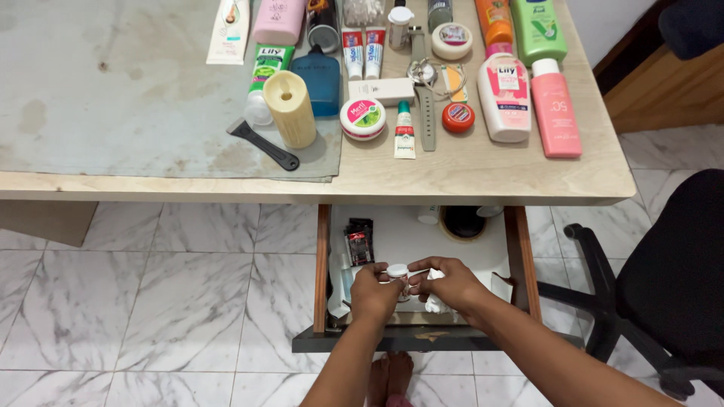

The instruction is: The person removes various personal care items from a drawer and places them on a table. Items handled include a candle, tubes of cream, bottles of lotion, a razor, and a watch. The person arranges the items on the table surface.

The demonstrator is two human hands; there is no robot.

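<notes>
I see my left hand (375, 290) pinching a small round white-capped container (397, 270) over the open drawer (422, 241); my right hand (446, 283) grips crumpled white tissue (436, 300).

Two bare forearms enter from bottom edge, no sleeves visible anywhere up to frame limit. Left hand (375, 290) and right hand (450, 285): no gloves, no rings, no watch or wristband seen on either wrist. Nails short as far as can be told, details too small to be sure. Fingers slim, knuckles showing on both. Forearms lean, no marks or tattoos visible. Below, btwn the arms, bare feet (390, 377) show at bottom edge, no shoes or socks; toes partly cut off by frame. A bit of pink shows beside the feet at the very bottom edge, can't tell what it is.
</notes>
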